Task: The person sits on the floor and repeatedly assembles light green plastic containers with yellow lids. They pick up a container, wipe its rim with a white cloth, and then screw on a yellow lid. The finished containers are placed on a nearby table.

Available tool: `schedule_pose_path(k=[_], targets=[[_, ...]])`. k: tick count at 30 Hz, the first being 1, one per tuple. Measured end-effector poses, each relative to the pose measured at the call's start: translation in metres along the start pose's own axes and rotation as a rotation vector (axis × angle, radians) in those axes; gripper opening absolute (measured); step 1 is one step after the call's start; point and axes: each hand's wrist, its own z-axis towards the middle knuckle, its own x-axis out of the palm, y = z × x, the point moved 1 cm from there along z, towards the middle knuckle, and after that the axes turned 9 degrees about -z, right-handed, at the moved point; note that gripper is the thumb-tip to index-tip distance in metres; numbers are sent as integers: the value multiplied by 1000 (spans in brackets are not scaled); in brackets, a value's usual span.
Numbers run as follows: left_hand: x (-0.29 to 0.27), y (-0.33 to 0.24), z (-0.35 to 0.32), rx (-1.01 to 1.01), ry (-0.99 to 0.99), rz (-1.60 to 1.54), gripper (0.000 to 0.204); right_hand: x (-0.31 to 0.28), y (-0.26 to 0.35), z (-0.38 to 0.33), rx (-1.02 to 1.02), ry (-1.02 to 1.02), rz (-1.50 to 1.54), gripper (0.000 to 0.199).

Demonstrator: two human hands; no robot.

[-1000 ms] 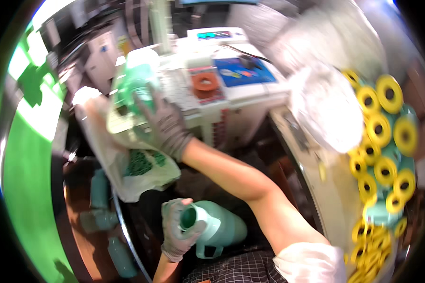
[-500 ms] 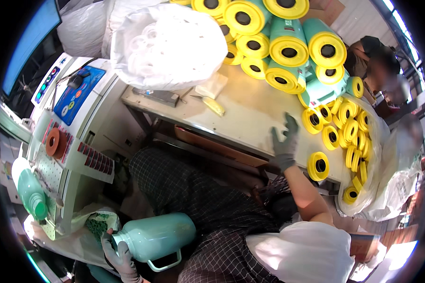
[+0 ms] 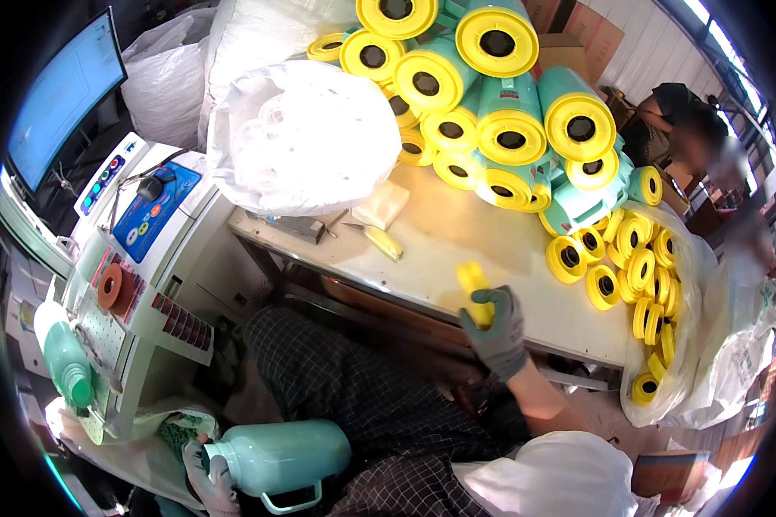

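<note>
- Through the head camera I had the gloved right hand (image 3: pixel 497 338) over the table's near edge, fingers and thumb closed round a yellow ring (image 3: pixel 472 280); the ring was blurred, and I could not tell whether it touched the top.
- My view of the gloved left hand (image 3: pixel 210 482) was at the near left, its fingers partly curled about the neck of a pale green jug (image 3: pixel 289 452).
- That jug lay on its side across the lap, neck to the left, handle on the near side.
- On the table (image 3: pixel 444 228), I saw loose yellow rings (image 3: pixel 641 269) heaped at the right, some inside a clear bag (image 3: pixel 694 362).
- Beyond them rose a stack of green containers (image 3: pixel 502 108), their yellow ends facing the near side.
- Left of the stack stood an open white bag (image 3: pixel 306 142), with a yellow-handled knife (image 3: pixel 383 243) lying just nearer.
- Further left I had a white machine (image 3: pixel 205 226) bearing a brown tape roll (image 3: pixel 115 289) and a second green jug (image 3: pixel 65 358).
- At the far right, another person (image 3: pixel 677 108) was bent over.
</note>
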Motion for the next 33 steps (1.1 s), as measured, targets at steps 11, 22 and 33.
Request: schedule_pose_path(k=[11,22,33], targets=[[-22,62,-63,-320,-342,-1372,21,154,143,-22,-309,73,421,50],[43,130,-67,-97,-338,-477,51,93,202,36,-255,356,991,57],[49,123,-70,-222,-237,-728,48,79,212,20,-740,258,1026,64]])
